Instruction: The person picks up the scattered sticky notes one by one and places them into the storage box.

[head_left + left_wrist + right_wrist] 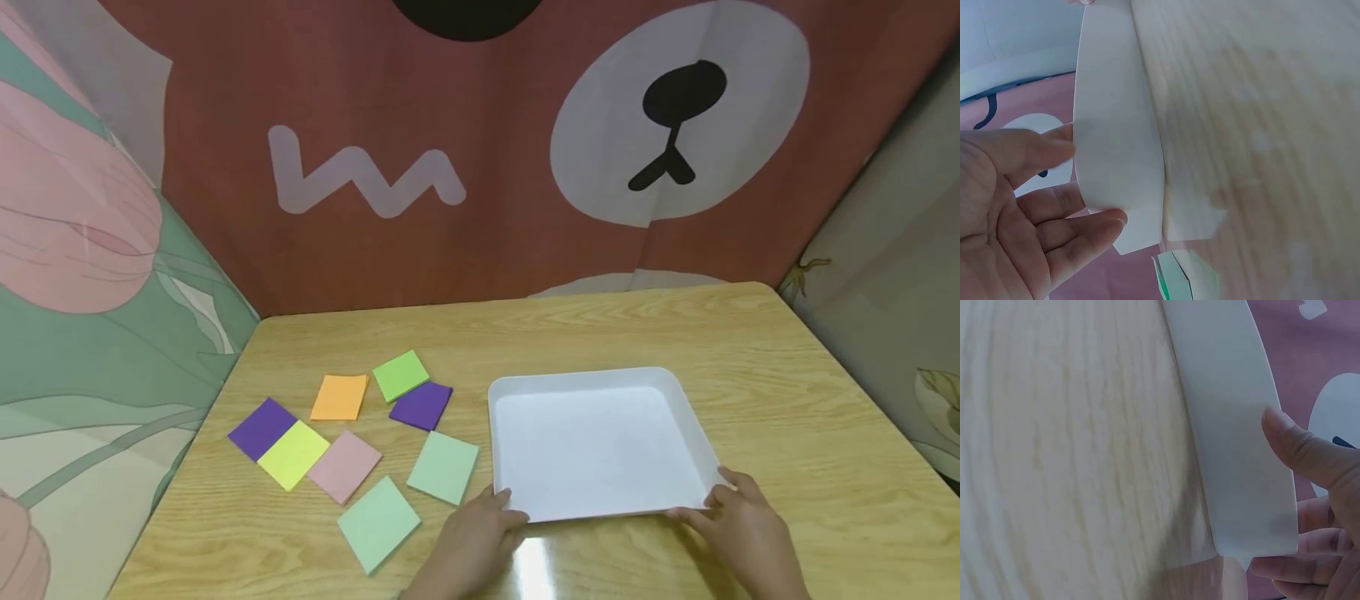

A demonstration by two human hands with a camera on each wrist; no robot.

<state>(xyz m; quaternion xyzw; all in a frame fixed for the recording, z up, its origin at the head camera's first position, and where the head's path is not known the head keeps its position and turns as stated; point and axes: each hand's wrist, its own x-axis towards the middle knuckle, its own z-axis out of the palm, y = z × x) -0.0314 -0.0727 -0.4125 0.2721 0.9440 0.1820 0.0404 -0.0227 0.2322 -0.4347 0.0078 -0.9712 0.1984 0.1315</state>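
A white rectangular tray (pixel 603 442) lies on the table with bare insides. At its near left corner, my left hand (pixel 474 542) grips the wall between thumb and fingers. My right hand (pixel 742 525) holds the near right corner the same way. The left wrist view shows the tray's outer wall (pixel 1116 125) with the fingertips at its rim and corner. In the right wrist view, the thumb (pixel 1282 422) lies at the upper edge of the wall and the other fingers sit round the corner, partly hidden.
Left of the tray lie several square sticky note pads: mint ones (pixel 444 468) (pixel 378 525) nearest, then pink (pixel 345 468), yellow (pixel 294 455), purple (pixel 262 428) (pixel 422 406), orange (pixel 341 397) and green (pixel 401 376). A bear-print curtain (pixel 487 250) hangs behind the wooden table (pixel 810 400).
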